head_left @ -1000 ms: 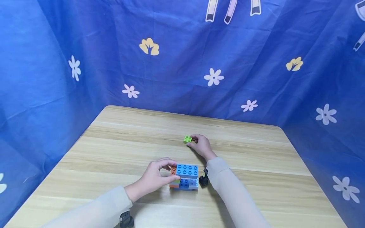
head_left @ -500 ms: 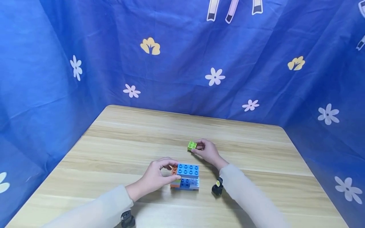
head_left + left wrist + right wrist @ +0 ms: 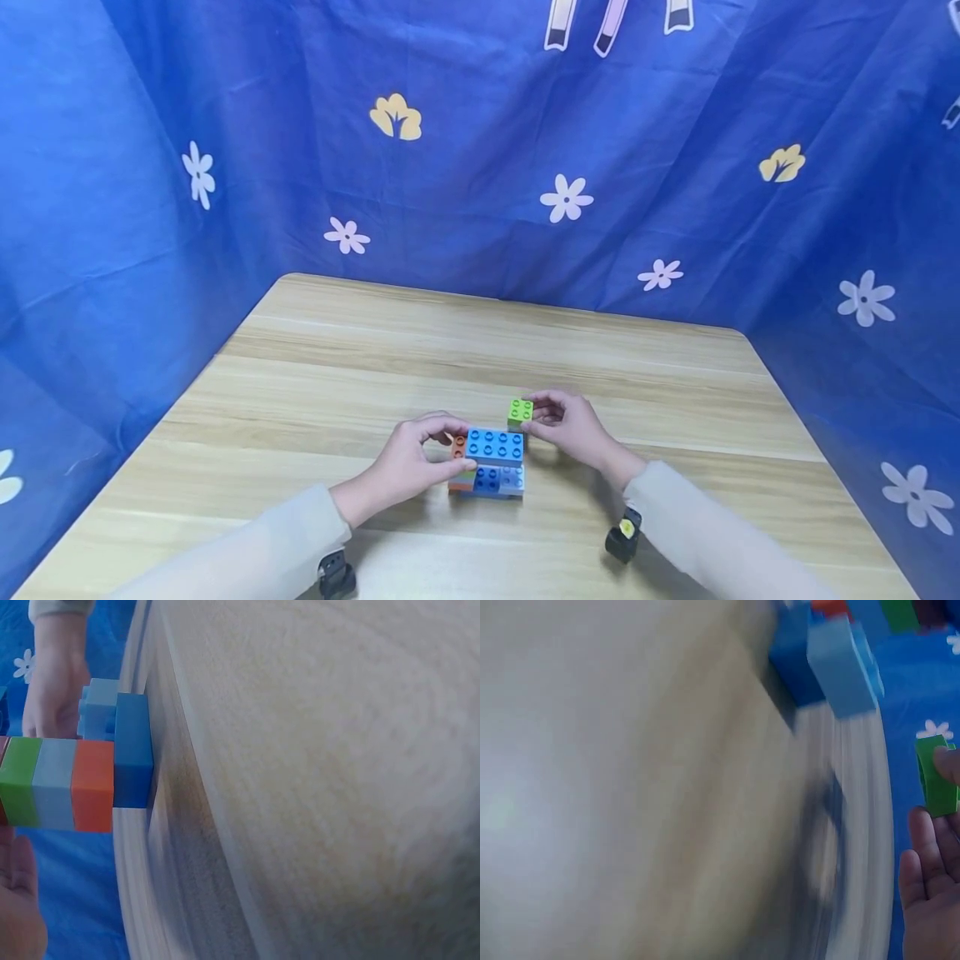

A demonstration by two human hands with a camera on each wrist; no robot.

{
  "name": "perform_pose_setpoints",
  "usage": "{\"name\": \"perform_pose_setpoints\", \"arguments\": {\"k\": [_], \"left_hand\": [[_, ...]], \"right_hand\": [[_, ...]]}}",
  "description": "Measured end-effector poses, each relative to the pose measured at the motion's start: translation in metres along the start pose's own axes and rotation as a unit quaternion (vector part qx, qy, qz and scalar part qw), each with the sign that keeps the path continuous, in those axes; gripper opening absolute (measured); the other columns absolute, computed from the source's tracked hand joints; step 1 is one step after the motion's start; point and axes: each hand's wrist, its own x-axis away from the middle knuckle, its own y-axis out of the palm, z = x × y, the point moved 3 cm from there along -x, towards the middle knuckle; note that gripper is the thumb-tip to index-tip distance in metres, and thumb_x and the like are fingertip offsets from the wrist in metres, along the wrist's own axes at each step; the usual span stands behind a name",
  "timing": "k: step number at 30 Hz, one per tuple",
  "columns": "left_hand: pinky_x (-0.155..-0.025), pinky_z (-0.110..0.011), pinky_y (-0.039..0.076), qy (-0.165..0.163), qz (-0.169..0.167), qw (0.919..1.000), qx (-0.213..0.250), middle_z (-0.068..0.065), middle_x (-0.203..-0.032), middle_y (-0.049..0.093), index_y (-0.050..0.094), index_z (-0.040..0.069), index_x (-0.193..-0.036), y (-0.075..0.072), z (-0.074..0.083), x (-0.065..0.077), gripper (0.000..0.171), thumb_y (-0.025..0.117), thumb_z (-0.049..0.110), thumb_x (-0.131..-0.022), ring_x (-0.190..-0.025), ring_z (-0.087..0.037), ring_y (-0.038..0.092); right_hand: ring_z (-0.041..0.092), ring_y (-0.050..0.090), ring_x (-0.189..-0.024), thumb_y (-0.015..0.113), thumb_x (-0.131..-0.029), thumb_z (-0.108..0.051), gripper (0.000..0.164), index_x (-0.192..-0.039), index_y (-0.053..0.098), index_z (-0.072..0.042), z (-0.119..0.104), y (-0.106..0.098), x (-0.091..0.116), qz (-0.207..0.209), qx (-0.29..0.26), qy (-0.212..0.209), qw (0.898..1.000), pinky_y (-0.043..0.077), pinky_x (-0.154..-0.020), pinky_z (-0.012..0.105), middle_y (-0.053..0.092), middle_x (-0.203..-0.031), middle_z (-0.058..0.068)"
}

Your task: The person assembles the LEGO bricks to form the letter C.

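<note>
A stack of toy building bricks stands on the wooden table, topped by a blue studded brick (image 3: 495,444) that overhangs a darker blue base (image 3: 133,750). On its left end, an orange brick (image 3: 93,787), a grey-blue brick (image 3: 54,784) and a green brick (image 3: 20,780) sit one above another. My left hand (image 3: 408,458) grips this end between thumb and fingers. A light blue brick (image 3: 840,667) sits on the base's right part. Just behind the stack's right end, my right hand (image 3: 573,427) pinches a small lime-green brick (image 3: 520,413), held above the table.
The light wooden table (image 3: 360,333) reaches back to a blue cloth (image 3: 465,167) printed with flowers, which also hangs along both sides. A black wrist camera (image 3: 624,537) hangs below the right sleeve, and another wrist camera (image 3: 335,575) is on the left.
My right hand has drawn the lime-green brick toward me and slightly right, from farther back on the table to near the stack. My left hand and the stack have stayed in place.
</note>
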Motion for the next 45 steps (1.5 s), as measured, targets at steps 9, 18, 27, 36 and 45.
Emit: {"name": "perform_pose_setpoints", "arguments": {"k": [9,18,27,36,45], "left_hand": [[-0.079,-0.040,0.051,-0.005,-0.003,1.0000,0.000,0.004,-0.099,0.067,0.069,0.010,-0.104,0.000,0.002,-0.001,0.033,0.082,0.020,-0.076,-0.088,-0.016,0.060],[-0.077,-0.038,0.052,0.016,0.000,0.9998,-0.012,0.000,-0.099,0.067,0.070,0.005,-0.104,0.002,0.000,-0.002,0.035,0.083,0.015,-0.074,-0.085,-0.014,0.060],[-0.078,-0.037,0.052,0.020,-0.003,0.9997,-0.014,-0.001,-0.101,0.066,0.071,0.003,-0.105,0.002,0.002,-0.002,0.036,0.083,0.015,-0.073,-0.087,-0.015,0.059],[-0.077,-0.038,0.053,0.007,-0.016,0.9998,-0.011,0.001,-0.103,0.066,0.071,0.004,-0.107,0.000,0.004,-0.005,0.037,0.083,0.015,-0.073,-0.089,-0.016,0.059],[-0.088,-0.034,0.049,0.010,-0.040,0.9981,-0.045,0.004,-0.102,0.065,0.070,0.002,-0.107,-0.002,0.007,-0.009,0.039,0.082,0.008,-0.071,-0.095,-0.015,0.060]], "right_hand": [[0.018,0.063,-0.090,0.079,-0.076,-0.012,0.040,-0.113,0.065,-0.004,-0.003,0.006,0.033,-0.042,-0.016,-0.007,0.999,0.052,-0.083,0.029,0.067,-0.099,0.004],[0.015,0.062,-0.091,0.080,-0.076,-0.017,0.041,-0.112,0.065,-0.006,-0.017,0.007,0.051,-0.050,0.006,-0.036,0.998,0.050,-0.087,0.031,0.067,-0.105,0.002],[0.015,0.063,-0.086,0.081,-0.074,-0.012,0.039,-0.108,0.066,-0.004,-0.021,0.007,0.055,-0.033,-0.004,-0.067,0.997,0.051,-0.085,0.031,0.068,-0.101,0.002],[0.015,0.064,-0.085,0.083,-0.071,-0.011,0.040,-0.107,0.066,-0.001,-0.021,0.010,0.052,-0.013,-0.001,-0.112,0.994,0.052,-0.084,0.031,0.068,-0.102,0.006],[0.015,0.064,-0.085,0.082,-0.071,-0.012,0.040,-0.107,0.067,-0.002,-0.022,0.009,0.054,-0.001,-0.010,-0.123,0.992,0.052,-0.083,0.030,0.069,-0.099,0.005]]}}
